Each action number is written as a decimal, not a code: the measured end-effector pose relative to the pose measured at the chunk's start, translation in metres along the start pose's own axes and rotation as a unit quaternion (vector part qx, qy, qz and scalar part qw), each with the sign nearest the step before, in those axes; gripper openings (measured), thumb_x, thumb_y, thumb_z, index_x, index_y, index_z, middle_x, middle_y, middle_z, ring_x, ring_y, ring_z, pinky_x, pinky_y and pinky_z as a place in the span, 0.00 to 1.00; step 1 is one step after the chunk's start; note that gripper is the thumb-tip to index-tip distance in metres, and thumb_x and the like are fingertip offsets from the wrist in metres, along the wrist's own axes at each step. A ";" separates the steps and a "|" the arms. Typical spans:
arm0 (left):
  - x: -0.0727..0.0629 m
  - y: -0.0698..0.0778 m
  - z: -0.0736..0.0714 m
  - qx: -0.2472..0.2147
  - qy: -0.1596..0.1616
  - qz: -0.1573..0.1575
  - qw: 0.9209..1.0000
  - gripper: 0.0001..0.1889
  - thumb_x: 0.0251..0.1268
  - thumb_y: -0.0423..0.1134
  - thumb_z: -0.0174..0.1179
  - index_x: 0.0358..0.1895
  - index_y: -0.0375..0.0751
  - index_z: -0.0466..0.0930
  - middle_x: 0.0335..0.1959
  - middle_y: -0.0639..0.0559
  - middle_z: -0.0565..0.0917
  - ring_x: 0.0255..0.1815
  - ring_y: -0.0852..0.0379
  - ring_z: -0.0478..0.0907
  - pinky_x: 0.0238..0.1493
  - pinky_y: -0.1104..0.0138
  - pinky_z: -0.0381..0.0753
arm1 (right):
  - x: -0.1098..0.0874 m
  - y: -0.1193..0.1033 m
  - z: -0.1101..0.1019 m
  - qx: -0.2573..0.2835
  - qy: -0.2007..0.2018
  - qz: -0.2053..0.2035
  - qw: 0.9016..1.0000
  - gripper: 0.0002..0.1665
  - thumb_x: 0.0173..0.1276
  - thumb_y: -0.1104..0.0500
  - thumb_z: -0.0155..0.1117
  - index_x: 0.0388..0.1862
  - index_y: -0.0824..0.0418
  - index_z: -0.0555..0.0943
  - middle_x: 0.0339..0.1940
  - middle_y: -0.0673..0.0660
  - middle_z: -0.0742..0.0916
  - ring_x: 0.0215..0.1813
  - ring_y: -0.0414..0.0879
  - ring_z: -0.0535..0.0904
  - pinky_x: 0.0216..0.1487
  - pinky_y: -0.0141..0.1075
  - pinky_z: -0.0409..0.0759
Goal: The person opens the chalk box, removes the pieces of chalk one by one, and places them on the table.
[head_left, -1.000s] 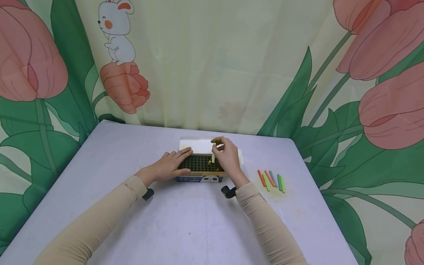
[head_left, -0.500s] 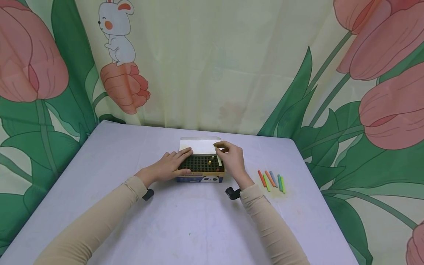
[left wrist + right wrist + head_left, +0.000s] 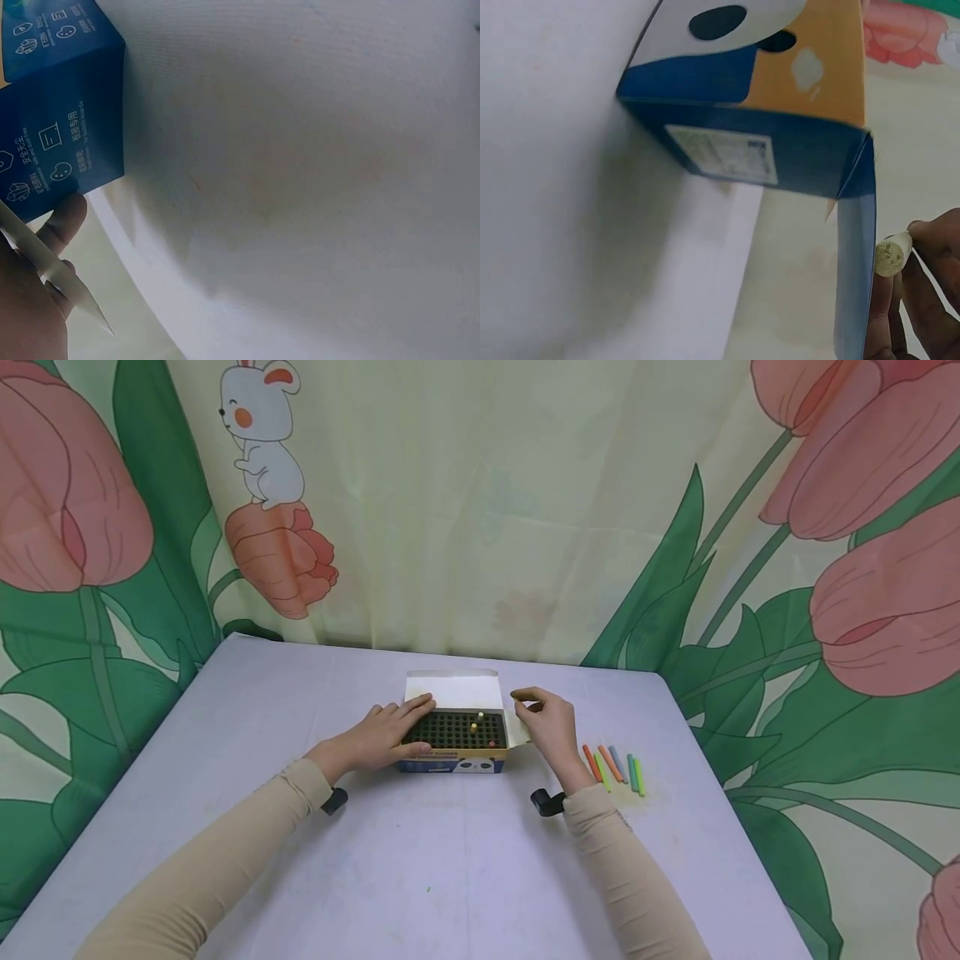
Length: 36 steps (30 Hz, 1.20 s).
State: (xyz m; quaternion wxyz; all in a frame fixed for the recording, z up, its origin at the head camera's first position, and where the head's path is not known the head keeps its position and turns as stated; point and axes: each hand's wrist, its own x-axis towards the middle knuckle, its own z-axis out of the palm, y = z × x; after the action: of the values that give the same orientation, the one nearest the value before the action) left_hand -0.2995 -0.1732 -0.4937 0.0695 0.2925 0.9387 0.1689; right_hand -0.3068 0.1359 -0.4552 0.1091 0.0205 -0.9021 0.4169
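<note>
A chalk box (image 3: 452, 760) with a panda print stands on the table, lid raised at the back. Its dark grid of holes (image 3: 450, 728) shows a pale chalk end (image 3: 481, 717), an orange one (image 3: 473, 727) and a reddish one (image 3: 491, 744). My left hand (image 3: 381, 737) rests on the box's left end, fingers extended toward the back and thumb near the front edge. Off the right end, above the side flap (image 3: 517, 732), my right hand (image 3: 549, 727) pinches a pale chalk stick (image 3: 892, 255) between thumb and fingers; the right wrist view shows its blunt end.
Several loose coloured chalks, among them a blue chalk (image 3: 618, 764), lie on the white-covered table (image 3: 420, 860) to the right. A printed curtain (image 3: 450, 527) hangs behind the table. A black wrist mount (image 3: 547, 802) juts out beside the right wrist.
My right hand has moved right, from above the holes to beyond the box's right end, carrying the pale chalk. The right side flap has come into view. My left hand stays put.
</note>
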 end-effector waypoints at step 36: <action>0.000 0.000 0.000 -0.010 0.003 0.005 1.000 0.45 0.76 0.70 0.47 0.86 0.53 0.44 0.87 0.52 0.45 0.78 0.34 0.62 0.73 0.35 0.56 | -0.017 0.084 -0.033 -0.140 -0.084 0.080 0.983 0.10 0.73 0.61 0.66 0.48 0.60 0.90 0.51 0.60 0.90 0.55 0.57 0.83 0.56 0.54 0.78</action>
State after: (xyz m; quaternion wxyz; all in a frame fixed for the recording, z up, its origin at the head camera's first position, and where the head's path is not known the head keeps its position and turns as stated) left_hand -0.2994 -0.1735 -0.4933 0.0691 0.2960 0.9357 0.1793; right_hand -0.2950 0.2146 -0.5014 0.0006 -0.0322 -0.9562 0.2911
